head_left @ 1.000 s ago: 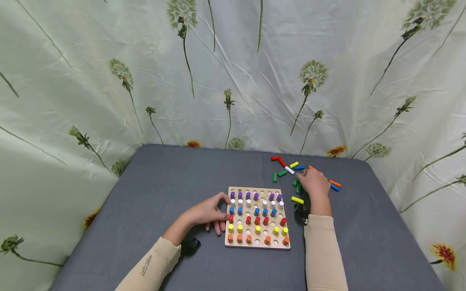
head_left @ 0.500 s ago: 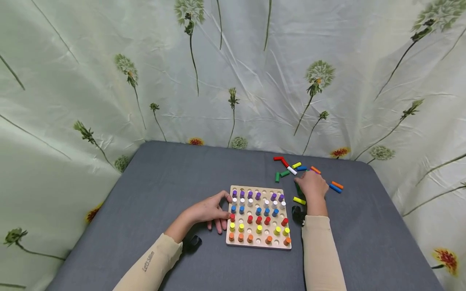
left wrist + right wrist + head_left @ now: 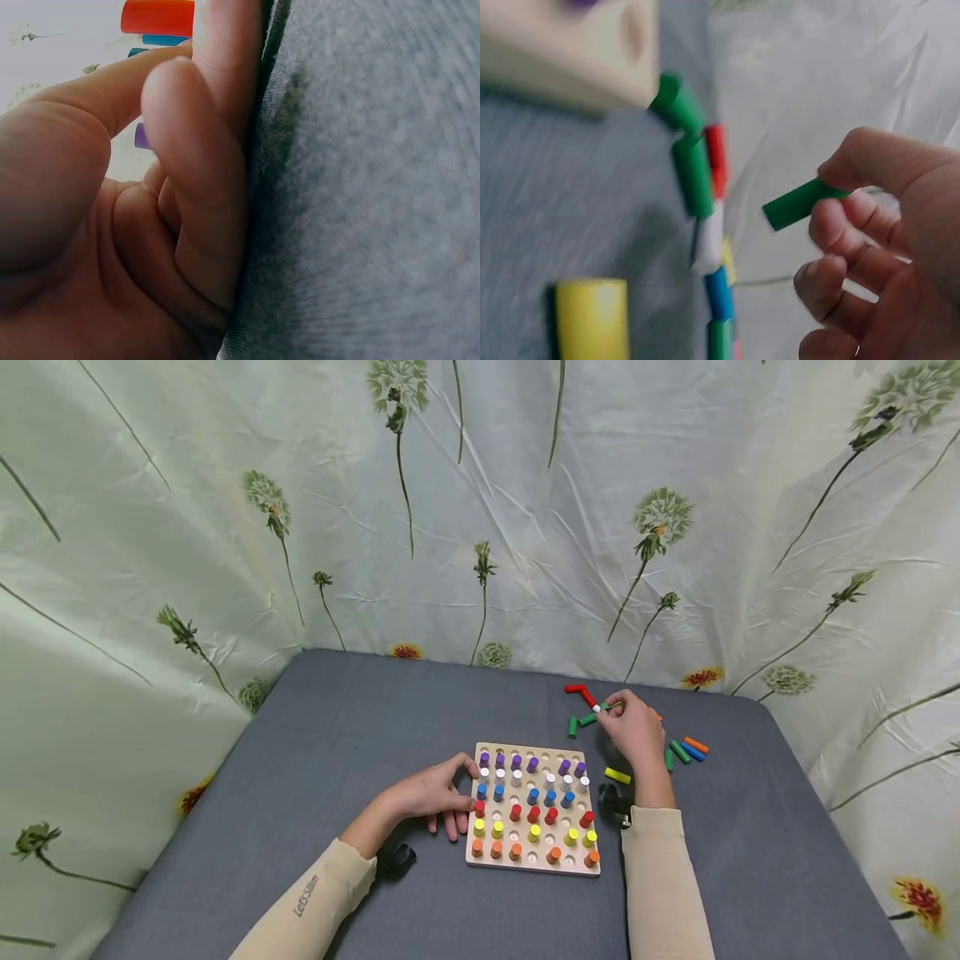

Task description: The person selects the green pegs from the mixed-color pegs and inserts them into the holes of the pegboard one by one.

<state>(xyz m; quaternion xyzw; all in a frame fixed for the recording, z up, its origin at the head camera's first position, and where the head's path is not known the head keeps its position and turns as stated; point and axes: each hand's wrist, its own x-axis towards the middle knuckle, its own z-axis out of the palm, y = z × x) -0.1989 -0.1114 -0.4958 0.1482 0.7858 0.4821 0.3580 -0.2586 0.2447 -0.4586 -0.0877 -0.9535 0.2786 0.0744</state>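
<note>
Right hand (image 3: 636, 732) has lifted from the loose pile, now pinching a green peg (image 3: 802, 203) by one end; light, rigid, smooth. Left hand (image 3: 435, 796) rests relaxed against the board (image 3: 534, 862), lower centre.

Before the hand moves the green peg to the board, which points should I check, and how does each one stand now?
1. Short green wooden peg pinched in right hand: ok.
2. Left hand rests against square wooden pegboard: ok.
3. Empty holes on the board: ok, several show.
4. Path to the board: ok; loose yellow peg lies beside the board.
5. Which hole suits green: cannot tell.
</note>
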